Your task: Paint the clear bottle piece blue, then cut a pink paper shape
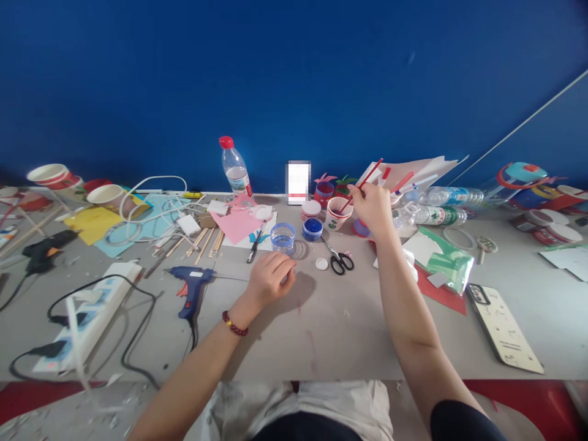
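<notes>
Right hand (371, 205): fingers pinched on a thin red-handled brush (373, 171), held tilted, upper end up to the right, lower end down inside the mouth of a white paper cup with a red rim (336, 222). Brush tip is hard to make out in there. Cup stands upright on the grey tabletop (294, 340), far side, right of centre.

Left hand (272, 278): released, fingers loosely curled, just on the near side of a clear plastic cup with a blue rim (282, 240). Dark red bead bracelet (234, 324) on that wrist.

Between the two cups: an open round jar of blue paint (313, 229), a round jar with a pale pink lid (311, 209) behind it. Near side of the paint: a small white round cap (321, 264), and black-handled scissors (339, 255) to its right, blades pointing far-left.

Left of the left hand: a dark blue glue gun with a red trigger (195, 285), then a long white power strip (94, 315) with black leads plugged in. Pink paper sheet (236, 227) farther back; a clear bottle with a red cap (236, 170) upright beyond it.

Right of the right arm: a clear green plastic packet (452, 266) partly over a red sheet (441, 294), and a cream phone with black markings (508, 331) lying camera side up near the right. Clear bottle with a green label (440, 215) on its side farther back. Plain blue wall (294, 79) behind everything.
</notes>
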{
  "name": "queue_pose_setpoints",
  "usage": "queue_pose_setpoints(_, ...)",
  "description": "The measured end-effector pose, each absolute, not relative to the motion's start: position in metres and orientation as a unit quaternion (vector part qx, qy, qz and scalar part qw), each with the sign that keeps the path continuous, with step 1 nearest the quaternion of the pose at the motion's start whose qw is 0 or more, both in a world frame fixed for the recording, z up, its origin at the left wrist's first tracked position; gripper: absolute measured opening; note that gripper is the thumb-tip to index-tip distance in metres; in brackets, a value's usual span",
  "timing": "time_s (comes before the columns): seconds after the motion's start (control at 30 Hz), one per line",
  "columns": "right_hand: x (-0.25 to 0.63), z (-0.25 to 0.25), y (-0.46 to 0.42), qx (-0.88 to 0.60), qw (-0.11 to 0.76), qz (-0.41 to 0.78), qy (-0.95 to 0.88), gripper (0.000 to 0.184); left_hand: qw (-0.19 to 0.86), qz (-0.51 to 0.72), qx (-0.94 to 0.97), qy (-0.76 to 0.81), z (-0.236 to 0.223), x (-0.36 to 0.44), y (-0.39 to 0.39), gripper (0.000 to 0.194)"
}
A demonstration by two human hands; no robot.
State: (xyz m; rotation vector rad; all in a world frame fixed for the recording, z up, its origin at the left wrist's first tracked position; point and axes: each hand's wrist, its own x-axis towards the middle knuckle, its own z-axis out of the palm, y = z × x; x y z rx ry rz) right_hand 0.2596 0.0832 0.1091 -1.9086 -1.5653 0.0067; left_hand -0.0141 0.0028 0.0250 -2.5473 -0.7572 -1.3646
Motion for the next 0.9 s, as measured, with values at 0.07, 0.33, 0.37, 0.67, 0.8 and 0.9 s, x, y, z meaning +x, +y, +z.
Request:
queue_pose_setpoints(0.07,0.2590,0.1087,0.0837,-0.745,0.303,-0.023,-0.595,0.035,0.073,-0.454,-0.852,-0.251,0.0250,-0.0143,0.0028,0.012)
queue_pose_setpoints(0.33,0.2577,0.1103,0.0814,-0.751,0.282,-0.072,-0.593,0.038,0.065,-0.453,-0.853,-0.250,0.0229,-0.0149,0.0028,0.013)
queue_pose_setpoints(0.37,0.2579,0.1101,0.0816,-0.748,0.282,-0.067,-0.597,0.038,0.065,-0.452,-0.854,-0.250,0.0222,-0.0151,0.0030,0.012)
queue_pose_setpoints(0.67,0.2612,0.1127,0.0826,-0.720,0.349,-0.012,-0.600,0.040,0.069,-0.451,-0.851,-0.260,0.0182,-0.0147,0.0042,0.012)
queue_pose_setpoints(0.8,0.2617,0.1102,0.0843,-0.729,0.340,-0.027,-0.594,0.042,0.070,-0.450,-0.852,-0.259,0.0190,-0.0146,0.0035,0.012)
queue_pose_setpoints(0.9,0.2595,0.1108,0.0833,-0.744,0.315,-0.046,-0.587,0.038,0.070,-0.452,-0.851,-0.256,0.0200,-0.0148,0.0037,0.012)
